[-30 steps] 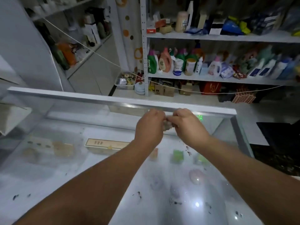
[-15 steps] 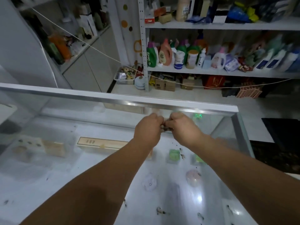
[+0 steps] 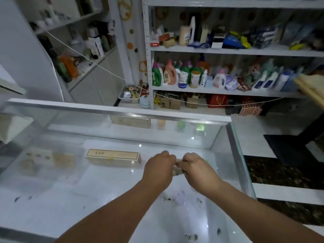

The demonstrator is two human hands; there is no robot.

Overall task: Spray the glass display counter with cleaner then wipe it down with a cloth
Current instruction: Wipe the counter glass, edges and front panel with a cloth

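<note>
Left hand (image 3: 158, 168) and right hand (image 3: 199, 170) are held knuckle to knuckle, fingers curled inward. Both pinch a pale wad (image 3: 176, 168) gripped between them. Only a small part of the wad shows, so its material cannot be confirmed. Both forearms reach in from the near edge.

The hands are above the top pane of the glass display counter (image 3: 122, 111), right of centre and towards the near side. Whether they touch the glass cannot be told. Dark specks (image 3: 168, 199) lie on the pane near the wrists, with more at the near right.

Under the glass, left of the hands, lies a long tan box (image 3: 114, 157). Blurred pale packets (image 3: 38, 156) sit further left.

Beyond the counter's metal far rim stands a white shelving unit (image 3: 228, 50) stocked with detergent bottles (image 3: 169, 72) and cartons. A thin string (image 3: 105, 69) sags across in front of it. A dark mat (image 3: 287, 148) lies on the floor at right.
</note>
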